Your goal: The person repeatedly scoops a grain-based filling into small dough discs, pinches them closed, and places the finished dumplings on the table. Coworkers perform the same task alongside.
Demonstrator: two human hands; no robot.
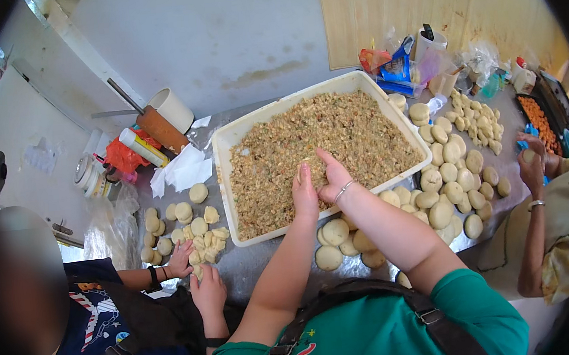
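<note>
A wide white plastic tray (pixel 232 235) full of crumbly mixed filling (pixel 281 142) lies before me. Over its near part, my left hand (pixel 305 192) and my right hand (pixel 336 177) face each other, cupped around a lump of filling (pixel 318 173). A pale yellowish edge, perhaps dough, shows by the left fingertips; the lump's outline blends with the filling behind it. My right index finger points out toward the far side, and a metal bangle circles that wrist. Under and beside my right forearm sit many round, flattened filled dough cakes (pixel 336 232).
A co-worker's hands (pixel 207 285) touch dough pieces (pixel 209 242) at left. Another person's hands (pixel 531 156) hold a small ball at right, near small dough lumps (pixel 474 115) and a black tray of orange balls (pixel 538 120). Paper sheets (pixel 187 168) and a brown roller (pixel 161 127) lie beyond.
</note>
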